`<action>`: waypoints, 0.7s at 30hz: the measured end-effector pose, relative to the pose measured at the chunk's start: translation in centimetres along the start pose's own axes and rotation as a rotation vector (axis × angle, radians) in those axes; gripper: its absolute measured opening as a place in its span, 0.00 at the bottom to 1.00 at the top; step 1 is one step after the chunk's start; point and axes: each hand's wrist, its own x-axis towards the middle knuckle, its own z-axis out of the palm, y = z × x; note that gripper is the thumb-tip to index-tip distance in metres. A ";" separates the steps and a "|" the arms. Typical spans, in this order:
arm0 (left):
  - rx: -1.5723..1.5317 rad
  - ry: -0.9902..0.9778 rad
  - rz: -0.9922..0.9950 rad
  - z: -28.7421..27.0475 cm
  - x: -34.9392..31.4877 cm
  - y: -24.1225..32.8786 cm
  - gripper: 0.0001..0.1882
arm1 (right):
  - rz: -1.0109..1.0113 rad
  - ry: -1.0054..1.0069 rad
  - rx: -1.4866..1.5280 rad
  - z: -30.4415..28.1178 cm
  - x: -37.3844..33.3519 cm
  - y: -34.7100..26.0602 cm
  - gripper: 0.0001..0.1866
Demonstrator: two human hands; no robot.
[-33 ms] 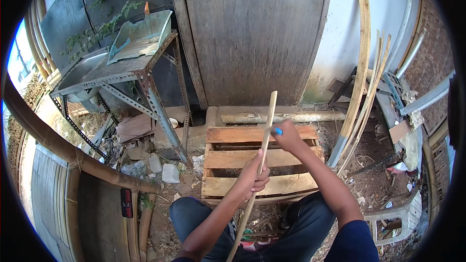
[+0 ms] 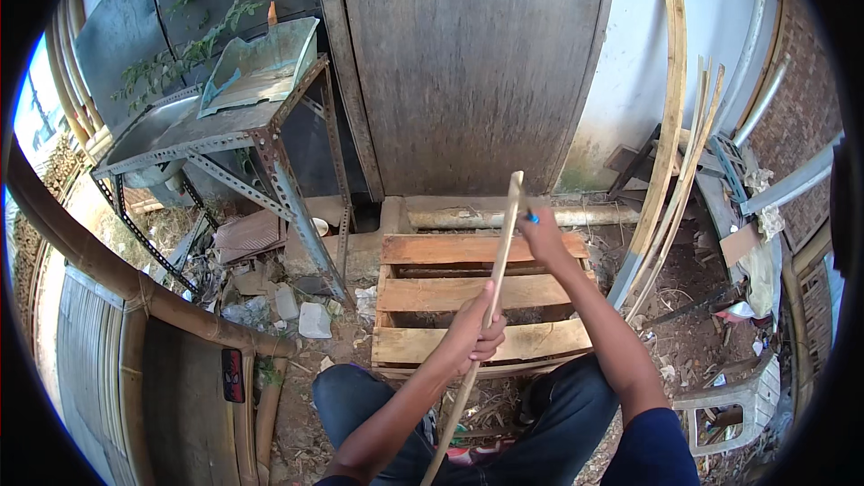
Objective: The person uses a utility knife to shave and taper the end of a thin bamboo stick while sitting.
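Note:
A long, thin wood or bamboo strip (image 2: 506,252) slants up from between my knees, its far tip above the slatted wooden crate (image 2: 468,293). My left hand (image 2: 475,331) is wrapped round it at mid-length. Close to the strip's far end, my right hand (image 2: 544,238) is closed on a small knife (image 2: 533,218). Its blue handle shows at the fist, and a short dark blade points toward the strip. Whether the blade touches the strip I cannot tell.
Tall wooden strips (image 2: 670,108) lean on the white wall at right. A rusty metal table (image 2: 193,146) with a sink stands at left. A phone (image 2: 233,375) rests on the bamboo frame at lower left. A broken white plastic chair (image 2: 765,391) lies at lower right, amid scattered debris.
My right hand with the knife has shifted slightly right and toward the strip's far tip. The strip's upper end has swung a little to the right, and my left hand has moved slightly with it.

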 end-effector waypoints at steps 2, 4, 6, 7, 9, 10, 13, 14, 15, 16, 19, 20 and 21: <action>0.006 -0.015 -0.028 1.1 0.1 -0.7 0.25 | -0.041 0.044 -0.041 -2.7 1.2 -0.2 0.16; 0.016 -0.053 -0.052 1.8 -0.2 -0.7 0.25 | -0.085 0.092 -0.085 -2.9 1.1 -0.3 0.17; 0.023 -0.077 -0.085 1.6 -0.5 -0.4 0.25 | 0.204 0.157 0.311 0.0 -0.9 -0.9 0.19; -0.025 -0.104 -0.076 1.0 -0.5 0.4 0.25 | 0.210 -0.004 0.389 0.2 -1.3 -0.9 0.20; -0.107 -0.142 -0.024 0.1 -0.6 1.7 0.26 | -0.016 -0.123 0.195 0.9 -2.1 -1.7 0.18; -0.119 -0.140 -0.007 -0.4 -0.8 2.2 0.26 | -0.259 -0.187 -0.065 1.0 -2.8 -2.2 0.17; -0.099 -0.078 0.034 -1.2 -0.8 2.7 0.26 | -0.331 -0.304 -0.069 3.0 -4.8 -5.1 0.15; -0.054 -0.026 0.066 -1.1 -0.7 2.5 0.26 | -0.334 -0.308 -0.067 3.0 -4.4 -4.8 0.15; -0.007 0.014 0.091 -0.9 -0.6 2.3 0.25 | -0.457 -0.248 -0.163 2.6 -3.7 -4.0 0.15; -0.007 0.006 0.087 -0.7 -0.5 2.0 0.25 | -0.579 -0.186 -0.261 2.2 -2.9 -3.2 0.15; 0.047 0.059 0.030 -0.4 -0.3 0.7 0.26 | -0.238 0.063 -0.305 -0.1 0.3 -1.4 0.15; 0.045 0.054 0.026 -0.2 -0.2 0.5 0.26 | -0.235 0.066 -0.309 -0.8 0.7 -0.9 0.15; 0.050 0.021 0.007 0.3 -0.1 0.3 0.26 | -0.151 0.114 -0.216 -1.5 1.1 -0.5 0.15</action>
